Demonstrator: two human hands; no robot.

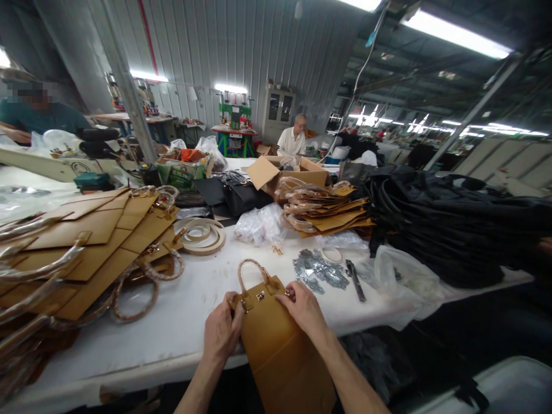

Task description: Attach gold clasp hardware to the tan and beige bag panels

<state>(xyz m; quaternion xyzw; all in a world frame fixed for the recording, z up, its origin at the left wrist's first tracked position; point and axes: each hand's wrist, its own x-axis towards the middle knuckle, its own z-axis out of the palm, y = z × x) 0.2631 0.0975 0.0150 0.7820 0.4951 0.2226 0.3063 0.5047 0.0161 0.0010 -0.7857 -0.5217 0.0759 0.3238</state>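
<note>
A tan leather bag panel (280,351) lies partly off the front edge of the white table, with a looped handle (249,273) rising from its top and gold metal fittings (260,295) on it. My left hand (222,330) grips the panel's top left corner beside one fitting. At the top right corner, my right hand (302,307) pinches the panel, its fingertips on a handle fitting. The panel's lower end runs out of the frame.
The white table (185,313) holds stacked tan panels with handles (86,241) at left, round tan loops (200,236), a clear plastic bag (259,224), grey metal pieces (319,270), and a dark tool (356,280). Black bags (452,224) pile up at right. Two people (293,135) sit beyond.
</note>
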